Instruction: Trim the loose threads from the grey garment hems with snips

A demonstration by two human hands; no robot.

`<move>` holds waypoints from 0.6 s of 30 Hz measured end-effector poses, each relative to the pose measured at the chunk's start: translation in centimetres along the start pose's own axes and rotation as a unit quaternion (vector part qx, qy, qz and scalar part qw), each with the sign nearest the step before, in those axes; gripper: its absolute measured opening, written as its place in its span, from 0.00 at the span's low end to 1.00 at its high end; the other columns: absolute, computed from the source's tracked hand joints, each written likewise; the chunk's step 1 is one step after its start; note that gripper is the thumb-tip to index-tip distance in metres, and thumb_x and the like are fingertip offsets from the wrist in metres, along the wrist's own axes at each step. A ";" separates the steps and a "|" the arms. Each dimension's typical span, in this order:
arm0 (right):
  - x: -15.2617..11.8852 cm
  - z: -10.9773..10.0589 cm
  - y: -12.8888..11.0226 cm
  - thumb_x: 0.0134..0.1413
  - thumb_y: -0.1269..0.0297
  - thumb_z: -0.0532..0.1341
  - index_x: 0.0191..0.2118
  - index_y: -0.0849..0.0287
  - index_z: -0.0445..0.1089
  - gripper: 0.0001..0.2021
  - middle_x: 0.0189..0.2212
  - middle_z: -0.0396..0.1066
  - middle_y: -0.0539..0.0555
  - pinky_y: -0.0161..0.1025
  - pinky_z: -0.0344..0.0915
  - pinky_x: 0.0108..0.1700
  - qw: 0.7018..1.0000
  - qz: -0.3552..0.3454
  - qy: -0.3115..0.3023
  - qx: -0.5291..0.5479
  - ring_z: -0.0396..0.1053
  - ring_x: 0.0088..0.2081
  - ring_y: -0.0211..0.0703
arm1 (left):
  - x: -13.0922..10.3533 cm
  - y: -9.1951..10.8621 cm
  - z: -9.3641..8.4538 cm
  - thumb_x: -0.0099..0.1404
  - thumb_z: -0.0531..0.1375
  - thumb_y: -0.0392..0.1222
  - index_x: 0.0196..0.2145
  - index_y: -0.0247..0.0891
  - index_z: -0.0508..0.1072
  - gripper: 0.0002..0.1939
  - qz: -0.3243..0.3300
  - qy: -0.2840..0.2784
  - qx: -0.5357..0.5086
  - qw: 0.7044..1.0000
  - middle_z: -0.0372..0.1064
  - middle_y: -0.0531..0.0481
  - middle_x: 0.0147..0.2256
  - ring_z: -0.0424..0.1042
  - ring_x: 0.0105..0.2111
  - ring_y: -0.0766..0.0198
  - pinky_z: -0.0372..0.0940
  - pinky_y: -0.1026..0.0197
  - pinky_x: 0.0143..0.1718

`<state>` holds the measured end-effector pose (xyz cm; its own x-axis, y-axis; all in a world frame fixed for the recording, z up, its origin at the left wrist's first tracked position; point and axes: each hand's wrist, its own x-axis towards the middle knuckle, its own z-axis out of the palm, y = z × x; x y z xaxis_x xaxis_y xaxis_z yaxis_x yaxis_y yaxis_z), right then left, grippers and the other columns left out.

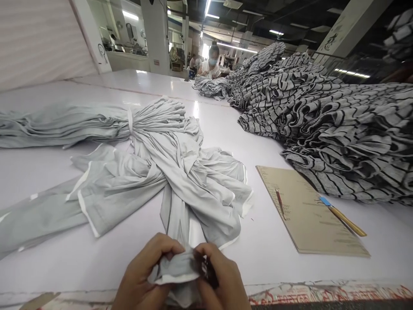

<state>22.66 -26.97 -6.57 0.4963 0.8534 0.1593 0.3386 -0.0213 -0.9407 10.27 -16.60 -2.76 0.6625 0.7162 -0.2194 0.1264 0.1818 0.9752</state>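
Near the front edge of the table, my left hand [150,273] pinches the end of a pale grey cloth piece [179,269] that has a white edge. My right hand [217,275] grips the same cloth from the right, and a small dark object [208,271] shows between its thumb and fingers; what it is cannot be made out. From my hands the cloth runs back to a spread of pale grey fabric [193,172]. Behind that, a bundle of the fabric [64,122] is tied with a white strip [130,121].
At the right, a big heap of grey and black striped fabric [322,120] covers the table [258,267]. A brown board [306,215] holds a thin dark red pen [280,203] and a yellow-handled tool with a blue end [345,218]. Far back, a person [211,62] is near fabric.
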 end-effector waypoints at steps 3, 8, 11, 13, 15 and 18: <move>1.1 -1.0 -0.2 0.58 0.62 0.55 0.35 0.56 0.65 0.04 0.27 0.64 0.48 0.32 0.59 0.29 0.994 0.087 0.018 0.061 0.64 0.28 0.39 | 0.8 1.1 -0.7 0.55 0.65 0.44 0.23 0.37 0.76 0.08 -0.057 -0.054 -0.004 0.997 0.62 0.53 0.27 0.63 0.26 0.66 0.58 0.70 0.24; 1.4 -2.5 -0.7 0.57 0.59 0.60 0.37 0.56 0.64 0.07 0.31 0.63 0.49 0.33 0.61 0.35 0.996 0.064 0.058 -0.027 0.65 0.33 0.41 | 1.5 1.7 -0.9 0.52 0.69 0.48 0.22 0.32 0.77 0.14 -0.252 -0.078 -0.210 0.942 0.68 0.51 0.18 0.64 0.22 0.67 0.59 0.70 0.24; 0.7 -3.0 -1.0 0.59 0.61 0.59 0.30 0.56 0.61 0.08 0.26 0.59 0.46 0.31 0.56 0.27 0.998 0.013 -0.026 -0.062 0.61 0.26 0.36 | 1.3 1.6 -0.6 0.50 0.70 0.47 0.24 0.31 0.78 0.14 -0.258 -0.058 -0.230 0.937 0.71 0.48 0.19 0.66 0.21 0.65 0.59 0.69 0.23; 0.3 -3.0 -1.0 0.59 0.61 0.59 0.30 0.56 0.62 0.08 0.25 0.59 0.46 0.31 0.55 0.26 0.993 -0.026 -0.086 -0.079 0.60 0.25 0.36 | 1.2 1.7 -0.4 0.51 0.70 0.46 0.25 0.32 0.78 0.13 -0.263 -0.059 -0.246 0.931 0.69 0.49 0.18 0.68 0.23 0.62 0.63 0.67 0.25; 0.0 -2.8 -0.7 0.58 0.60 0.60 0.33 0.56 0.64 0.06 0.27 0.61 0.47 0.32 0.55 0.26 0.984 -0.070 -0.114 -0.122 0.62 0.26 0.37 | 1.1 1.8 -0.3 0.51 0.70 0.46 0.25 0.33 0.78 0.12 -0.265 -0.062 -0.254 0.928 0.68 0.50 0.18 0.68 0.23 0.62 0.64 0.65 0.25; 0.0 -2.2 -0.2 0.59 0.58 0.60 0.36 0.56 0.66 0.07 0.28 0.63 0.49 0.33 0.55 0.26 0.971 -0.108 -0.113 -0.180 0.64 0.27 0.39 | 1.1 1.8 -0.4 0.51 0.70 0.46 0.24 0.31 0.76 0.14 -0.257 -0.073 -0.240 0.933 0.67 0.52 0.19 0.63 0.21 0.67 0.60 0.68 0.23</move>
<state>24.36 -28.15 -5.76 0.2078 0.9501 0.2326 0.6934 0.0247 -0.7201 10.95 -15.27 -1.28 0.7039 0.3574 -0.6139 0.1336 0.7821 0.6086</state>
